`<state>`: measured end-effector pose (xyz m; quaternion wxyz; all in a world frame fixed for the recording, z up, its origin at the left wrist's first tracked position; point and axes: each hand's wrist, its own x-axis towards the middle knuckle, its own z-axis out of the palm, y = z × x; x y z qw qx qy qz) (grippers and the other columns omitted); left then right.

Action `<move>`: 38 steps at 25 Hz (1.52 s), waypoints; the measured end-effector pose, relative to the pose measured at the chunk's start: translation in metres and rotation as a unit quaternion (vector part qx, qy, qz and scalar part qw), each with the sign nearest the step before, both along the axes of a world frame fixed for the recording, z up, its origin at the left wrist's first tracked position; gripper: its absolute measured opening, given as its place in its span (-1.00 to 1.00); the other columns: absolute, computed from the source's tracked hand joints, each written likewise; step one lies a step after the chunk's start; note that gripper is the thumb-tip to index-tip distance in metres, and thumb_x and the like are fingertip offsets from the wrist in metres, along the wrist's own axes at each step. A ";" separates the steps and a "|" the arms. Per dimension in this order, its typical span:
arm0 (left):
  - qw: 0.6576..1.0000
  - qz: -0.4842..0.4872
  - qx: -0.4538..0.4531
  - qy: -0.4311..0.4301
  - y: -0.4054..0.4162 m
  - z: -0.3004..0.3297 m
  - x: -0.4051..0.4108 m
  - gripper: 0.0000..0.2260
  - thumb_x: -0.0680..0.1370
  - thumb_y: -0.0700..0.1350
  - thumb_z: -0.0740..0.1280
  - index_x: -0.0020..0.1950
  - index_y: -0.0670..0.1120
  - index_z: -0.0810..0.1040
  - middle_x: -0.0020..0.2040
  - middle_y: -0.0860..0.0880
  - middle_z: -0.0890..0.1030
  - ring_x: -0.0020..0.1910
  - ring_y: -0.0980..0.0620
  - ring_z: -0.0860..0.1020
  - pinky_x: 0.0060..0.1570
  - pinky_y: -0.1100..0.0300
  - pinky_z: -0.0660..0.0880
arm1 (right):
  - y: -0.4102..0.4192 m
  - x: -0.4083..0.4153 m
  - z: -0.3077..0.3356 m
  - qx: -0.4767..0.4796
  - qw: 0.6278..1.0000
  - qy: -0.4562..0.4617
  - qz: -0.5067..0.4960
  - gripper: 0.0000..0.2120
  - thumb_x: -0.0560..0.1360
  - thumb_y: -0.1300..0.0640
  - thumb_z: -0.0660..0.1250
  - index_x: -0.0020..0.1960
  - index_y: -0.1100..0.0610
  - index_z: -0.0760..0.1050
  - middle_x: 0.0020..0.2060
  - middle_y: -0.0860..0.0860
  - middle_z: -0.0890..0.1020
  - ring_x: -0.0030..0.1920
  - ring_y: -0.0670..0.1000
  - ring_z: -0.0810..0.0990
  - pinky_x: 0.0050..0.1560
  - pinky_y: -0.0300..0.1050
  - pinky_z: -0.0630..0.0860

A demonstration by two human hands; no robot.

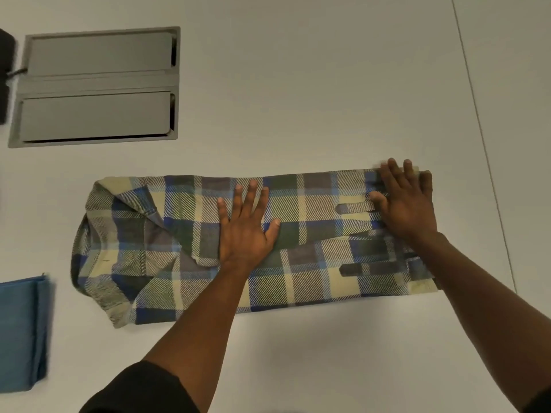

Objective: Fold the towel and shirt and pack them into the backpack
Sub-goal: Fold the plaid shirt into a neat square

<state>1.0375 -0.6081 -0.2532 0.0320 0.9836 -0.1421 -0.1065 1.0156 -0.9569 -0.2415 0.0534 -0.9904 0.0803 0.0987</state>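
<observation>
A blue, green and cream plaid shirt (pixel 310 272) lies across the white table as a long folded strip, collar end to the left and cuffs to the right. My left hand (pixel 244 225) presses flat on its middle with fingers spread. Flat on the shirt's far right end lies my right hand (pixel 408 201), fingertips at the far edge. A folded blue towel (pixel 22 332) lies at the left edge of the view. A black object (pixel 5 76), perhaps the backpack, shows only as a sliver at the far left.
A grey recessed cable hatch with two lids (pixel 98 86) is set into the table (pixel 298 70) at the upper left. A thin seam (pixel 483 138) runs down the table on the right.
</observation>
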 end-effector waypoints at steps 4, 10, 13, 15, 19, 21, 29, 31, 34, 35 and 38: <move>1.000 0.000 0.006 0.001 -0.001 0.000 0.000 -0.35 0.61 0.30 -0.10 0.63 0.04 -0.13 0.63 -0.03 -0.15 0.60 -0.10 -0.16 0.49 -0.29 -0.10 | 0.095 0.000 0.004 0.069 0.997 -0.030 0.006 -0.34 0.63 -0.24 -0.11 0.61 0.09 -0.07 0.60 0.06 -0.03 0.59 0.07 -0.13 0.55 0.18 -0.15; 1.000 -0.004 0.005 -0.003 0.001 -0.001 0.001 -0.33 0.59 0.32 -0.13 0.63 0.05 -0.15 0.63 -0.02 -0.16 0.60 -0.09 -0.18 0.50 -0.28 -0.15 | 0.178 -0.010 -0.014 0.089 0.992 -0.001 0.085 -0.39 0.64 -0.26 -0.13 0.60 0.01 0.05 0.59 -0.01 0.10 0.60 0.05 -0.05 0.56 0.16 -0.04; 1.000 -0.004 -0.013 0.012 0.003 -0.002 0.002 -0.33 0.59 0.33 -0.15 0.62 0.06 -0.15 0.63 -0.01 -0.17 0.60 -0.08 -0.20 0.51 -0.25 -0.17 | 0.151 -0.017 -0.017 0.037 0.995 -0.003 0.089 -0.37 0.64 -0.28 -0.14 0.61 0.00 -0.02 0.60 -0.03 0.06 0.60 0.04 -0.06 0.55 0.15 -0.03; 0.999 -0.010 -0.043 0.023 0.006 -0.001 0.003 -0.34 0.60 0.34 -0.13 0.62 0.07 -0.13 0.63 0.01 -0.16 0.60 -0.06 -0.22 0.52 -0.22 -0.21 | 0.132 -0.024 -0.018 0.023 0.998 -0.004 0.061 -0.37 0.63 -0.28 -0.18 0.62 -0.01 -0.06 0.60 -0.03 0.01 0.60 0.03 -0.10 0.55 0.16 -0.05; 0.994 -0.069 -0.066 0.053 0.038 0.005 0.004 -0.39 0.63 0.29 -0.11 0.63 0.07 -0.03 0.63 0.03 -0.09 0.60 -0.03 -0.15 0.54 -0.14 -0.19 | 0.121 -0.031 -0.015 0.023 0.998 -0.012 0.048 -0.39 0.63 -0.23 -0.24 0.62 -0.01 -0.09 0.60 -0.04 -0.02 0.59 0.01 -0.13 0.55 0.17 -0.04; 0.996 -0.081 -0.026 0.038 0.066 0.005 -0.004 -0.40 0.64 0.28 -0.13 0.63 0.07 -0.05 0.63 0.01 -0.07 0.60 -0.04 -0.14 0.54 -0.17 -0.14 | 0.124 -0.028 -0.015 0.020 0.998 -0.016 0.049 -0.39 0.63 -0.20 -0.27 0.62 0.01 -0.07 0.60 -0.02 -0.01 0.60 0.03 -0.11 0.54 0.20 -0.05; 0.997 0.014 -0.074 0.032 0.154 0.007 -0.034 -0.32 0.61 0.32 -0.26 0.63 -0.03 -0.11 0.63 -0.02 -0.12 0.60 0.01 -0.17 0.56 -0.06 -0.17 | 0.311 -0.036 0.009 0.169 0.981 -0.045 0.089 -0.40 0.65 -0.12 -0.05 0.61 0.11 -0.03 0.60 0.06 0.03 0.59 0.05 -0.07 0.57 0.12 -0.11; 0.996 -0.008 -0.081 0.036 0.174 0.009 -0.033 -0.35 0.63 0.26 -0.27 0.63 -0.07 -0.10 0.63 -0.02 -0.12 0.60 0.03 -0.18 0.57 -0.05 -0.12 | 0.360 -0.035 0.010 0.184 0.976 -0.044 0.103 -0.41 0.64 -0.10 -0.05 0.60 0.11 0.03 0.59 0.05 0.09 0.59 0.04 -0.04 0.57 0.12 -0.08; 0.990 -0.027 -0.133 0.023 0.201 0.010 -0.036 -0.45 0.67 0.10 -0.13 0.62 -0.10 -0.05 0.63 -0.03 -0.07 0.60 0.06 -0.16 0.57 -0.04 -0.09 | 0.403 -0.033 0.013 0.193 0.974 -0.058 0.105 -0.44 0.64 -0.06 -0.09 0.59 0.12 0.10 0.58 0.05 0.15 0.59 0.02 0.00 0.57 0.12 -0.06; 0.990 -0.008 -0.141 0.006 0.211 0.009 -0.038 -0.47 0.68 0.06 -0.10 0.62 -0.10 -0.02 0.63 -0.03 -0.04 0.60 0.05 -0.14 0.57 -0.06 -0.09 | 0.412 -0.032 0.012 0.190 0.973 -0.061 0.116 -0.45 0.64 -0.06 -0.08 0.59 0.11 0.10 0.58 0.05 0.15 0.59 0.02 0.01 0.57 0.12 -0.07; 0.980 0.112 -0.150 -0.074 0.243 0.011 -0.037 -0.53 0.69 -0.01 -0.05 0.60 -0.08 0.15 0.61 -0.06 0.14 0.60 -0.04 0.02 0.54 -0.12 0.02 | 0.430 -0.031 0.009 0.162 0.972 -0.065 0.157 -0.46 0.65 -0.03 0.02 0.58 0.12 0.12 0.57 0.05 0.17 0.59 0.02 0.03 0.57 0.12 -0.07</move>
